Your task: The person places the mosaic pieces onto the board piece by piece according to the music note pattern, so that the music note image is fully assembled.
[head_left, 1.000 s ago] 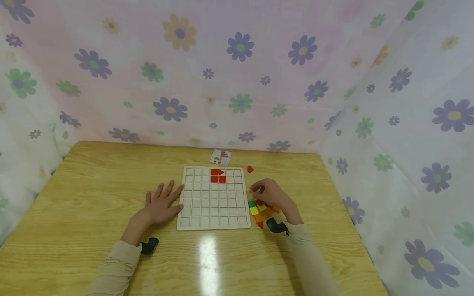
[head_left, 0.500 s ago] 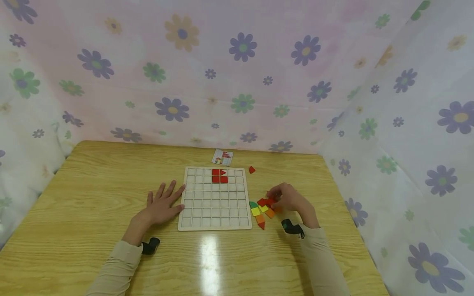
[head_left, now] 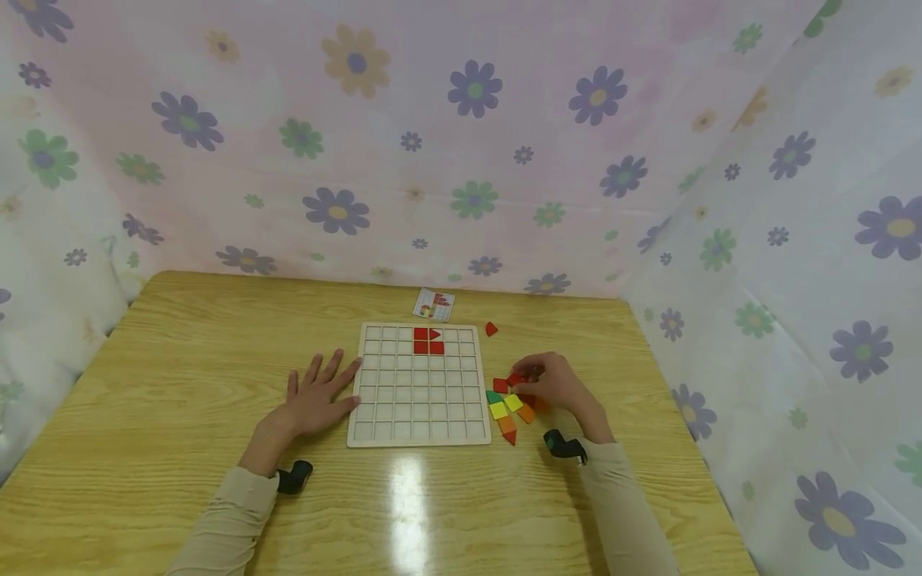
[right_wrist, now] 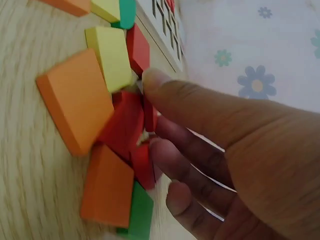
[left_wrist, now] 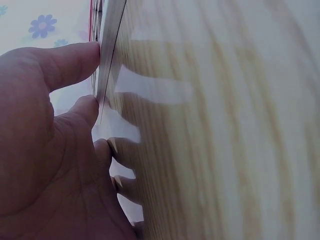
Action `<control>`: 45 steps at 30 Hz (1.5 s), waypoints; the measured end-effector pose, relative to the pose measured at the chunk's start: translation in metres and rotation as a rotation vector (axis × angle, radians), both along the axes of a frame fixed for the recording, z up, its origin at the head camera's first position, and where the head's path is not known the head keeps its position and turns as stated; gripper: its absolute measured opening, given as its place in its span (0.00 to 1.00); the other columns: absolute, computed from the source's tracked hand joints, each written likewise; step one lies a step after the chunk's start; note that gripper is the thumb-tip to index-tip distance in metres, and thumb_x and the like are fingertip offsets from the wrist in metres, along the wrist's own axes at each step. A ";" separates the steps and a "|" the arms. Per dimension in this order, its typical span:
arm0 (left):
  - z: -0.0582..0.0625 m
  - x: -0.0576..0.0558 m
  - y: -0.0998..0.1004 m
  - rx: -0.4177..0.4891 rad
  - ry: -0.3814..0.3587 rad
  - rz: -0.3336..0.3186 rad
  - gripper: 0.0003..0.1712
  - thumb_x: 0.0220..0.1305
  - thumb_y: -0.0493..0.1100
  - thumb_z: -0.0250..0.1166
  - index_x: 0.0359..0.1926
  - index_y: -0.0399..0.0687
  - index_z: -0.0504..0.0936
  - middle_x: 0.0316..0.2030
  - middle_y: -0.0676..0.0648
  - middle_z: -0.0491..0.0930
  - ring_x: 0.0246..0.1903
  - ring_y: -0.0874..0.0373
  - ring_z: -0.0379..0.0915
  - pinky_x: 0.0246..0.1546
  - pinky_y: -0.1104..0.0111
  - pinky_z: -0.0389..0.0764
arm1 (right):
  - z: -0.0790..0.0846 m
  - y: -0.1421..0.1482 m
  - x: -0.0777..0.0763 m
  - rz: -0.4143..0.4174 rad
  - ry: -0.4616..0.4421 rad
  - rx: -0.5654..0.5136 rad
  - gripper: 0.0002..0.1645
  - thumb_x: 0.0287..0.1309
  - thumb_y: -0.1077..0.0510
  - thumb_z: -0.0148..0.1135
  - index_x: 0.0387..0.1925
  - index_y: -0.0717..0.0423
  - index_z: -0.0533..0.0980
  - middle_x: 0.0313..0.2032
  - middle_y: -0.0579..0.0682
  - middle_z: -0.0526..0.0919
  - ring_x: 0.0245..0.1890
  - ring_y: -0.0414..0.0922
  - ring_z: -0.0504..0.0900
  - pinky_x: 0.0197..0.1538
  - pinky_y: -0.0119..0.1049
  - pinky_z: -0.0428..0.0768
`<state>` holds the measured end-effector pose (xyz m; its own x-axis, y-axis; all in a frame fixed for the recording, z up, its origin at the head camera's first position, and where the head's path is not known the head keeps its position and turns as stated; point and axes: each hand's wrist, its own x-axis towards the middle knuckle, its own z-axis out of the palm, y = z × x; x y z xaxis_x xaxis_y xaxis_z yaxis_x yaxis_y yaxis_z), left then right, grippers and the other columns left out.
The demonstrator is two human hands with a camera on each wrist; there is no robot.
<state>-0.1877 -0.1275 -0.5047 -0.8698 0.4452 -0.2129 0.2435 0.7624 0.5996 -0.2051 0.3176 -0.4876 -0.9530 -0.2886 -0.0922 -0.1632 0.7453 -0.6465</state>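
A square wooden grid board (head_left: pixel 418 400) lies on the table, with several red tiles (head_left: pixel 428 347) set in its far rows. My left hand (head_left: pixel 313 404) lies with fingers spread, its thumb and index fingertips touching the board's left edge. Right of the board, my right hand (head_left: pixel 558 388) is over a loose pile of coloured tiles. In the right wrist view, its thumb and index finger pinch a small red tile (right_wrist: pixel 149 116). Around it lie orange tiles (right_wrist: pixel 80 102), yellow tiles (right_wrist: pixel 110 57), green tiles (right_wrist: pixel 141 212) and other red ones, partly overlapping. The hand hides part of the pile.
A small printed card (head_left: pixel 434 305) with a coloured pattern lies beyond the board. One rounded red tile (head_left: pixel 491 329) sits apart near the board's far right corner. Flowered cloth (head_left: pixel 403 144) hangs behind and at both sides of the wooden table (head_left: pixel 288 520).
My right hand has moved right, from beside the board onto the pile. Red tiles there have shifted apart, one now nearer the board, and a yellow tile has turned. My left hand stays put.
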 end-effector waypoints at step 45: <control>-0.003 -0.001 -0.003 0.026 0.010 -0.001 0.41 0.77 0.58 0.53 0.81 0.50 0.51 0.81 0.35 0.35 0.78 0.30 0.21 0.67 0.29 0.22 | -0.005 -0.013 0.045 0.159 -0.043 0.002 0.10 0.49 0.55 0.81 0.31 0.50 0.85 0.27 0.41 0.82 0.27 0.37 0.74 0.32 0.31 0.76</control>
